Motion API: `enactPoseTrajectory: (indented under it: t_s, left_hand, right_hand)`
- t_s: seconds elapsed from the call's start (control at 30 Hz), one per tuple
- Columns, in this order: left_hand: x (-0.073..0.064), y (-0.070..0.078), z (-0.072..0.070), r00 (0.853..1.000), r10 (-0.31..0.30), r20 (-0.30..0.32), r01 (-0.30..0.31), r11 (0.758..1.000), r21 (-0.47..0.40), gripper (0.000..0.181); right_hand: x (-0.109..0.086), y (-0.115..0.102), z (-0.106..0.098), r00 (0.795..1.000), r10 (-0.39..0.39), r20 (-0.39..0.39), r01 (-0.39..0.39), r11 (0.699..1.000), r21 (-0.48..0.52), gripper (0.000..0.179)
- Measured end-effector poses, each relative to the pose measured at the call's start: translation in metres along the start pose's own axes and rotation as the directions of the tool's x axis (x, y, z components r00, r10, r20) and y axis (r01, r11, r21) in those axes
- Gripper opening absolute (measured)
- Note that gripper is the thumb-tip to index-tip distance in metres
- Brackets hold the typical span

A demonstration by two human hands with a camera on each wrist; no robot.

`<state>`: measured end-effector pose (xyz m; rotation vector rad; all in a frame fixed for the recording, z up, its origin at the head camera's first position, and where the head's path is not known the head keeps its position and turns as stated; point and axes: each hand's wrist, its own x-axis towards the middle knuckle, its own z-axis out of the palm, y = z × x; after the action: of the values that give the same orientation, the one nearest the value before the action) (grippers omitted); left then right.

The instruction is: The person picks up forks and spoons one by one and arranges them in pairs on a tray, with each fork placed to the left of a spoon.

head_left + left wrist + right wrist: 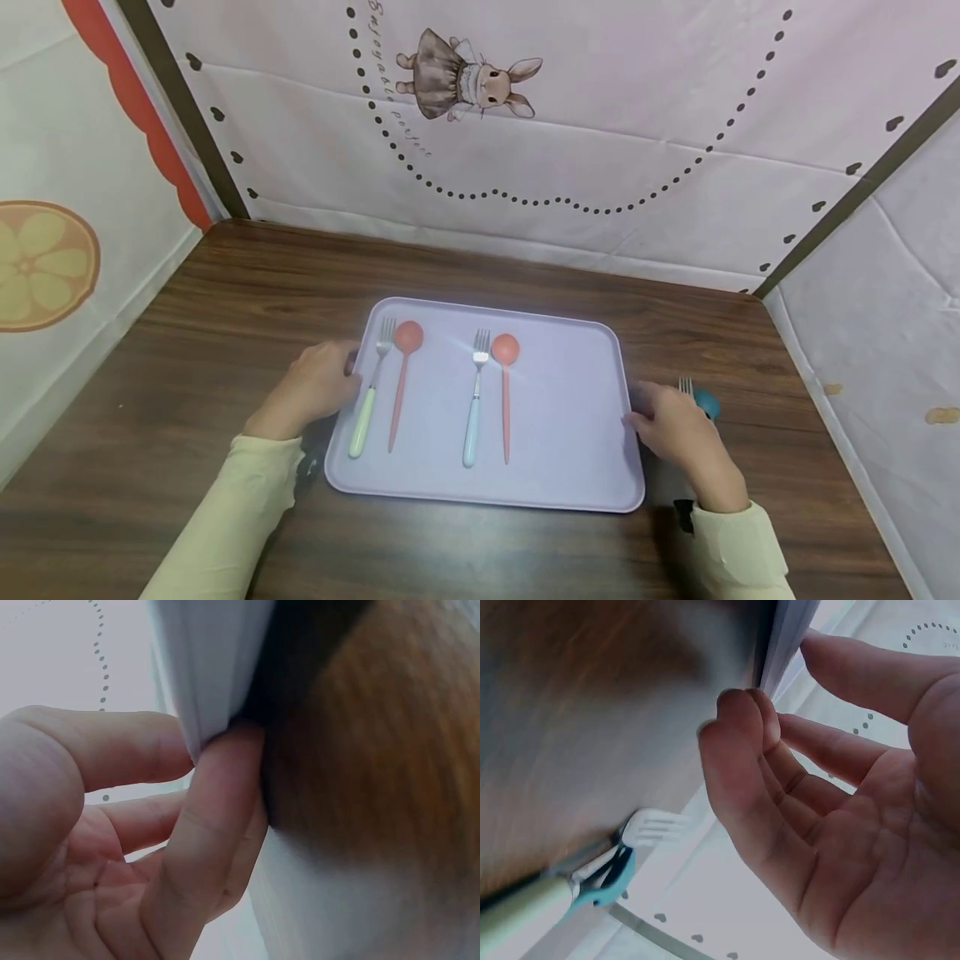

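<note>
A pale lavender tray [570,400] carries two forks and two spoons. The fork with a light green handle [362,421] lies at the left beside a coral spoon [408,337]. Toward the middle, a light blue-handled fork [472,425] is paired with another coral spoon [506,350]. My left hand [311,387] pinches the tray's left edge; in the left wrist view the thumb is on one face and fingers behind the rim [214,675]. At the opposite edge my right hand [678,429] grips the rim [789,649] between thumb and fingertips.
Right of my right hand, a fork [686,385] and a teal spoon [707,403] lie on the dark wooden table [465,550]. Printed white cloth [637,100] hangs behind the table and along both sides.
</note>
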<state>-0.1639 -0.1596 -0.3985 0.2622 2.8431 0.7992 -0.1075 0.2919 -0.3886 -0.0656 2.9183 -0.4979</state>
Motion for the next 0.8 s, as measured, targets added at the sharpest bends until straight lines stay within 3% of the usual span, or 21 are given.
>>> enactPoseTrajectory:
  t_s: [0.17,0.27,0.53,0.8]
  left_hand:
    - [0.0,0.0,-0.002,0.999,0.037,-0.003,-0.037,0.999,-0.007,0.03]
    - [0.0,0.001,-0.004,0.999,0.036,0.012,-0.035,0.999,-0.011,0.03]
    - [-0.002,0.004,-0.005,0.998,-0.016,0.061,0.018,0.999,-0.032,0.054]
    - [-0.002,0.004,-0.003,0.997,-0.02,0.069,0.022,0.999,-0.029,0.058]
  right_hand:
    - [-0.006,0.002,-0.004,1.0,0.022,-0.021,-0.023,0.999,-0.03,0.051]
    - [-0.008,0.003,-0.005,0.999,0.036,-0.027,-0.037,0.999,-0.035,0.054]
    - [-0.014,0.005,-0.006,0.997,0.069,-0.024,-0.071,0.996,-0.058,0.059]
    - [-0.02,0.01,-0.011,0.997,0.066,-0.039,-0.069,0.995,-0.066,0.061]
